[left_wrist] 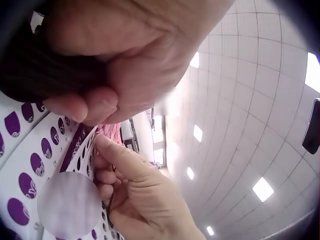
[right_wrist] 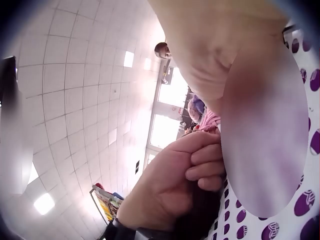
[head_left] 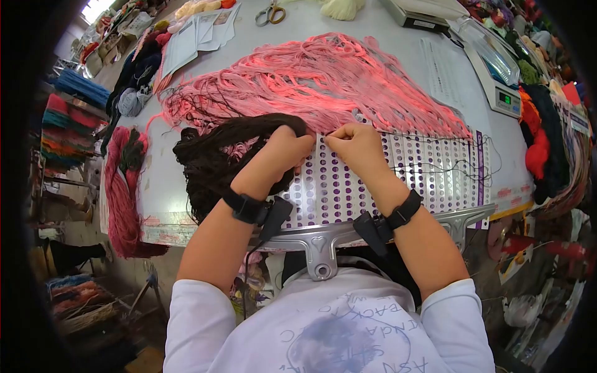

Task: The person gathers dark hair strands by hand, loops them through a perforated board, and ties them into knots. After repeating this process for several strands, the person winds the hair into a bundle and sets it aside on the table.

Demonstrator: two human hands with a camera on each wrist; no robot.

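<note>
My left hand (head_left: 283, 152) grips a thick bundle of dark brown yarn (head_left: 214, 155), whose loose strands spread over the table to the left. In the left wrist view the brown yarn (left_wrist: 45, 75) lies under the curled fingers. Close to its right, my right hand (head_left: 359, 149) pinches a thin dark thread with thumb and forefinger; loose dark strands (head_left: 460, 166) trail off to the right from there. The pinched end itself is hidden by the fingertips. Below both hands lie white cards with rows of purple-marked holes (head_left: 336, 199).
Pink yarn (head_left: 311, 81) covers the table behind the hands. A rose-coloured hank (head_left: 122, 193) hangs over the left edge. Scissors (head_left: 270, 15) and papers (head_left: 196, 37) lie at the back, and a digital scale (head_left: 507, 99) stands right. A metal bracket (head_left: 320, 239) runs along the front edge.
</note>
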